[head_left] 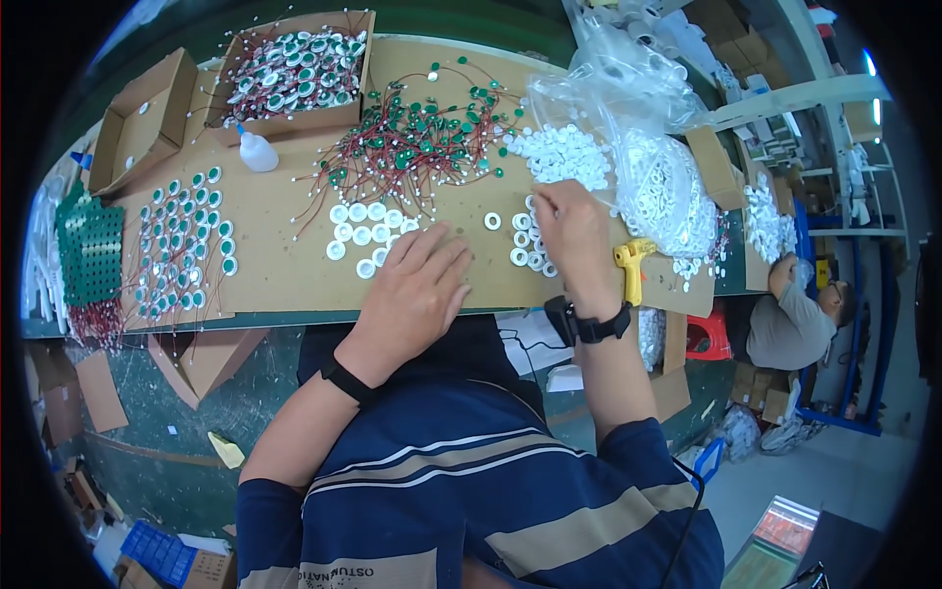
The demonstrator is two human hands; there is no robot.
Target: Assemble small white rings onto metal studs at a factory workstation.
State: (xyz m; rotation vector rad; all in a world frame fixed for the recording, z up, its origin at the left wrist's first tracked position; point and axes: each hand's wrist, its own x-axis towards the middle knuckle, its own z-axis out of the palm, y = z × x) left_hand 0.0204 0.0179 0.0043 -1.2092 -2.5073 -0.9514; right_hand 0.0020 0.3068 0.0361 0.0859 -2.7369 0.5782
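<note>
Head view: we look down on a worktable covered in brown cardboard, its ends bending toward the black rim. Far right we see a co-worker in a grey top, too small for us to make out the hands' work. A cardboard box holds wired green-and-white pieces, the lower ones buried. At the right, a clear plastic bag blurs the white pieces within. Beyond the hands, we cannot separate the tangled wires in a heap of green discs. Our left hand is half open, palm down, beside the white discs, perhaps hiding some; we cannot tell whether it holds anything. Our right hand is curled, thumb and forefinger close together, partly covering the white rings; what lies between those fingertips we cannot tell. Near the right wrist lies a yellow glue gun; across the table stands a smaller white bottle
</note>
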